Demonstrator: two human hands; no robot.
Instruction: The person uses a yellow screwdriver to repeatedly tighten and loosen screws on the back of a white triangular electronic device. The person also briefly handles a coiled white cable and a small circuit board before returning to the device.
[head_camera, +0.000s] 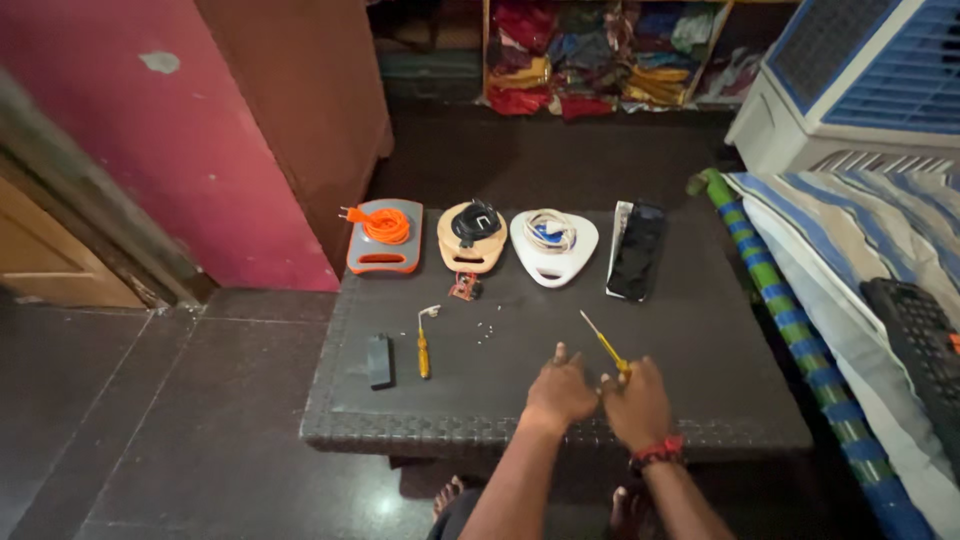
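The hands sit close together at the near edge of the dark table (700, 400), knuckles almost touching. The right hand (637, 405) is curled closed around the handle of a yellow screwdriver (605, 345), whose thin shaft slants up and away to the left, its tip hanging over the bare tabletop. A red band circles the right wrist. The left hand (560, 390) is loosely closed just beside the right, one finger pointing forward; I cannot tell whether it holds anything small or only rests against the right hand.

Further out on the table, in a row along the far edge, lie four things: a grey tray with a coil of orange cord (385, 235) on it, a tan tray with a black cord (472, 235), a white rounded tray with a pale cord (553, 245), and a flat black rectangular device (637, 252) at the right end. Just in front of the tan tray sits a small reddish circuit part (464, 288). To the left of the hands, well apart from them, a second yellow-handled screwdriver (423, 345) lies flat, with a small black block (380, 361) beside it. A few tiny pale specks, perhaps screws (485, 331), are scattered between that screwdriver and the hands.

A bed with a striped blue cover (860, 250) runs along the right side, a black keyboard (915, 345) lying on it.
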